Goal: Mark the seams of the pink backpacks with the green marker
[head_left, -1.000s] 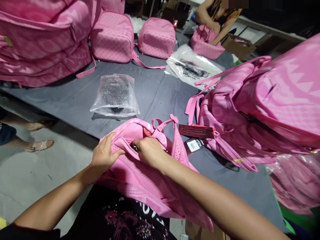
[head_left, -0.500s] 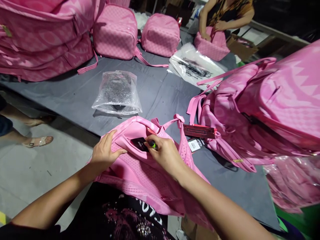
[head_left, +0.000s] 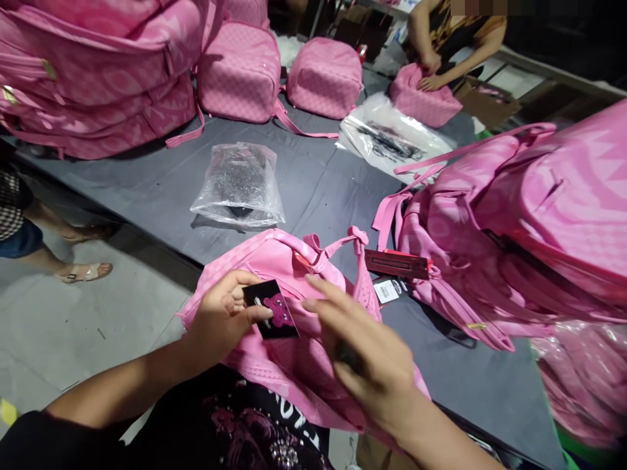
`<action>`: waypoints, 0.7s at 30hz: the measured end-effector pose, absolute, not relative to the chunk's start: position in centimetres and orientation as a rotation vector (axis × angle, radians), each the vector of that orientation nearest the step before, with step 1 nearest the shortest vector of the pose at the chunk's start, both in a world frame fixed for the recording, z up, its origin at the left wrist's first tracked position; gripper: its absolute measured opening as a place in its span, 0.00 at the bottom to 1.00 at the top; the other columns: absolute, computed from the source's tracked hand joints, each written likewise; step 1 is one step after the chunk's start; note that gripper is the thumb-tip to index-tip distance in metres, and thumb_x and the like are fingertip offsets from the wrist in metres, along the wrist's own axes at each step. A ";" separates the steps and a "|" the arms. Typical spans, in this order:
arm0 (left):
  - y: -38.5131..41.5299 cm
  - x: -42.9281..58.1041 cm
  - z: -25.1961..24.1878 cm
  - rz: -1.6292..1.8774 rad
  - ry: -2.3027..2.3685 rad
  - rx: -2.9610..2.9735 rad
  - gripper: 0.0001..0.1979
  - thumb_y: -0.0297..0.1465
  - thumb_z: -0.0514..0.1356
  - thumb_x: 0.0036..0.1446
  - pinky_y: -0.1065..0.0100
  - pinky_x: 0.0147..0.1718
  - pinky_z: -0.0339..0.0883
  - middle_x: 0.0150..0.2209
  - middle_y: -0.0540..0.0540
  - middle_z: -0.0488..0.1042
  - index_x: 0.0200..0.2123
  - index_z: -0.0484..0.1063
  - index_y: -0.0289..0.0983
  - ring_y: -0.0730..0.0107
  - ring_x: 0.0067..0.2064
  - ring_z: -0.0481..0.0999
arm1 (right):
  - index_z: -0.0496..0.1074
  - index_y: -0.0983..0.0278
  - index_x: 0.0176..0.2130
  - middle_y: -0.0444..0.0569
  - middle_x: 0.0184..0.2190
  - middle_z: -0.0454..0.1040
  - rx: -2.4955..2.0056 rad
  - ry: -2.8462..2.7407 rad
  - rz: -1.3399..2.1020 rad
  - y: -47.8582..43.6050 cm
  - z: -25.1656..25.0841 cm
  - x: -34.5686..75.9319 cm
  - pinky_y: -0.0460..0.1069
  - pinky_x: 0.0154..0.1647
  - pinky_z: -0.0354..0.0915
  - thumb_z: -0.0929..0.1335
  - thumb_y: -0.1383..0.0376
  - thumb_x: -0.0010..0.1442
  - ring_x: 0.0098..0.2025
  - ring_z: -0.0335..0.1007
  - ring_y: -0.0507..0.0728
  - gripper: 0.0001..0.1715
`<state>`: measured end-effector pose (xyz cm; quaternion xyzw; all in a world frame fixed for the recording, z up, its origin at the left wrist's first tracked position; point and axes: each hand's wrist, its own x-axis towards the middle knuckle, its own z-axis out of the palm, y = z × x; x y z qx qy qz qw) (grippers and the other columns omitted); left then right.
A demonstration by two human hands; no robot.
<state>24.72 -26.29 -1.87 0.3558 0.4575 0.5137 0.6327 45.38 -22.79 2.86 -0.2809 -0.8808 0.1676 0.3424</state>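
A pink backpack [head_left: 274, 258] lies at the near edge of the dark table, partly against my body. My left hand [head_left: 223, 320] pinches a small black card with a pink figure [head_left: 272, 308] just above the backpack. My right hand [head_left: 365, 356] hovers to the right of the card, its fingers stretched toward it, with a dark pen-like object tucked under the palm, mostly hidden. A red-and-black hang tag [head_left: 396, 263] and a white label [head_left: 386, 290] hang from the backpack on the right.
Pink backpacks are stacked at the far left [head_left: 98, 72] and at the right [head_left: 529, 222]. Two checkered pink bags [head_left: 240, 72] stand at the back. A clear plastic bag [head_left: 238, 186] lies mid-table [head_left: 313, 183]. Another person [head_left: 441, 46] handles a pink bag at the far end. Sandalled feet [head_left: 85, 271] stand on the left.
The black card has come out of the backpack's pocket and is now in my left hand. My right hand has drawn back toward me, fingers spread.
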 end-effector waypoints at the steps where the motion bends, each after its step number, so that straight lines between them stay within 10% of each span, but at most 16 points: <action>1: -26.5 25.0 -2.2 1.255 1.115 0.888 0.17 0.36 0.71 0.53 0.75 0.28 0.71 0.29 0.52 0.77 0.40 0.69 0.37 0.75 0.28 0.77 | 0.72 0.67 0.53 0.58 0.49 0.79 -0.814 -2.236 0.490 -22.8 2.8 45.2 0.50 0.48 0.76 0.65 0.72 0.67 0.51 0.78 0.57 0.15; 6: -27.4 24.8 -3.9 1.406 1.339 1.516 0.12 0.36 0.68 0.58 0.72 0.32 0.75 0.34 0.50 0.79 0.42 0.72 0.39 0.73 0.33 0.80 | 0.73 0.65 0.40 0.46 0.29 0.77 -0.859 -2.307 0.712 -22.0 3.4 45.0 0.45 0.29 0.70 0.64 0.70 0.67 0.29 0.75 0.51 0.08; 11: -26.1 21.7 -6.1 1.378 1.851 1.786 0.43 0.48 0.70 0.51 0.48 0.64 0.63 0.63 0.35 0.67 0.65 0.60 0.37 0.49 0.66 0.66 | 0.74 0.64 0.40 0.48 0.32 0.79 -1.136 -2.441 0.348 -20.1 2.5 45.7 0.47 0.31 0.65 0.64 0.75 0.61 0.32 0.76 0.53 0.12; 15: -25.2 20.7 -8.6 0.792 2.012 1.678 0.39 0.43 0.68 0.53 0.51 0.61 0.67 0.62 0.39 0.70 0.64 0.61 0.38 0.49 0.63 0.70 | 0.75 0.64 0.33 0.46 0.27 0.78 -1.303 -2.828 0.527 -18.4 -0.1 43.3 0.47 0.29 0.56 0.66 0.73 0.59 0.29 0.73 0.54 0.08; 21: -24.9 21.5 -10.7 0.837 2.111 1.779 0.33 0.42 0.69 0.54 0.59 0.56 0.70 0.57 0.41 0.76 0.60 0.65 0.40 0.52 0.58 0.76 | 0.78 0.64 0.35 0.52 0.29 0.80 -1.318 -3.077 0.597 -16.5 -1.4 40.6 0.51 0.28 0.50 0.65 0.70 0.63 0.31 0.75 0.57 0.10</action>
